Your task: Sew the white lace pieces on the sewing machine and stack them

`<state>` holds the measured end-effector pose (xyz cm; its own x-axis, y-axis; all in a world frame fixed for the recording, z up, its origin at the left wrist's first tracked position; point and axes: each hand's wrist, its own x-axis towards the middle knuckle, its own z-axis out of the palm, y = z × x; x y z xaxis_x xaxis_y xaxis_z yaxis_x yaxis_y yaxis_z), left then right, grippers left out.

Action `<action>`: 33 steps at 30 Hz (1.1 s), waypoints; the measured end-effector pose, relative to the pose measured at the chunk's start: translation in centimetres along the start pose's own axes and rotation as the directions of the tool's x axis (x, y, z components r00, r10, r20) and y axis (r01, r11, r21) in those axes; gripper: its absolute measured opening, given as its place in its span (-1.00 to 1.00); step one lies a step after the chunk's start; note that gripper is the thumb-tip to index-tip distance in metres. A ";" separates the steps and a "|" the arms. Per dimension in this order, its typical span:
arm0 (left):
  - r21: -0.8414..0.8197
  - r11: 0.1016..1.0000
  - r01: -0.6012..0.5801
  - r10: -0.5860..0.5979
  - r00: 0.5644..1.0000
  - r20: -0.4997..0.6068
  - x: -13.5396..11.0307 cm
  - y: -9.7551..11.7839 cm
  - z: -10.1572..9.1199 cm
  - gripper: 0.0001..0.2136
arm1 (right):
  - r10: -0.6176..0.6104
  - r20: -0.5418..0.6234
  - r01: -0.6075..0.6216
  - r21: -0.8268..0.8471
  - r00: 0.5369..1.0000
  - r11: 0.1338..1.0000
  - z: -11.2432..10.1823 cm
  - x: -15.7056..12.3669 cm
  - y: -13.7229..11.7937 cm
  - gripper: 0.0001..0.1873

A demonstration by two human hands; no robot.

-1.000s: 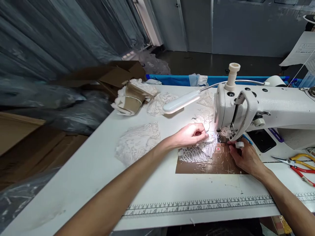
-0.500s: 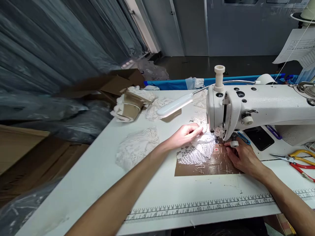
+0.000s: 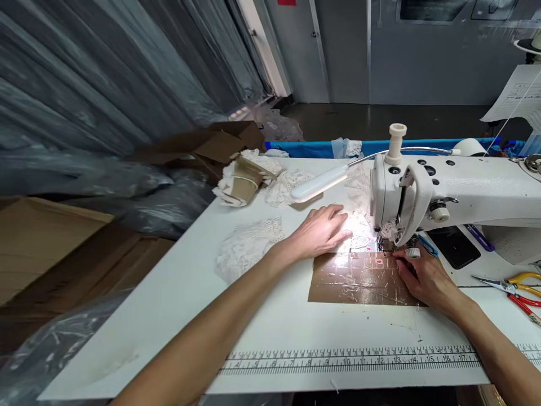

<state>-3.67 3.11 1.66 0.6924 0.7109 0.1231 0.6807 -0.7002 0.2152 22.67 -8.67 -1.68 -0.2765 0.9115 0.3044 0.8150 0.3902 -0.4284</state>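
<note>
My left hand (image 3: 323, 232) lies open on the white tabletop, fingers spread and pointing at the needle area. Its fingertips are at the edge of a piece of white lace (image 3: 360, 230), brightly lit by the lamp, left of the presser foot (image 3: 380, 243) of the sewing machine (image 3: 452, 180). On the right of the foot is my right hand (image 3: 429, 279), fingers bent, thumb and forefinger close together. The thread knob partly covers its fingers, and what they grip is hidden. A shiny brown taped sheet (image 3: 350, 282) lies in front of the foot, under the right fingertips.
A lamp (image 3: 321, 183) reaches in from behind. Lace heaps (image 3: 249, 245) and a tied lace bundle (image 3: 242, 181) lie left. A phone (image 3: 454, 247), yellow-handled scissors (image 3: 502, 283) and a red-handled tool (image 3: 524, 307) are right. A printed ruler (image 3: 346, 361) runs along the front edge.
My left hand has gone from pinching the lace to lying flat and spread. The lace has moved back off the brown sheet. My right hand stays by the foot; the view has shifted.
</note>
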 end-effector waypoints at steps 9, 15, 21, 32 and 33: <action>-0.022 0.998 0.055 -0.058 0.981 -0.185 -2.9 -0.1 -4.9 -0.67 | -0.225 0.000 0.225 0.015 0.974 0.974 -0.2 -0.5 -0.7 -0.65; -0.056 0.953 0.299 -0.293 0.852 -0.433 -11.0 -1.8 -7.9 -0.66 | -0.327 -0.021 0.328 0.059 0.945 0.943 0.0 -0.5 -1.3 -0.69; -0.117 0.908 0.402 -0.415 0.832 -0.368 -17.0 -2.9 -6.7 -0.69 | -0.383 -0.030 0.384 0.109 0.923 0.917 0.4 -0.5 -1.8 -0.70; -0.085 0.950 0.300 -0.311 0.902 -0.300 -15.7 -0.8 -2.0 -0.77 | -0.428 -0.118 0.438 0.076 0.896 0.896 0.4 -0.3 -1.7 -0.73; -0.119 0.948 0.294 -0.317 0.892 -0.323 -15.6 -0.5 -2.0 -0.78 | -0.418 -0.113 0.428 0.084 0.901 0.900 0.4 -0.3 -1.7 -0.73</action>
<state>-15.27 -7.46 1.57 0.3247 0.8769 0.3545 0.8208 -0.4475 0.3551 21.16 -9.58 -1.42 -0.5323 0.6435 0.5500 0.5721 0.7524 -0.3265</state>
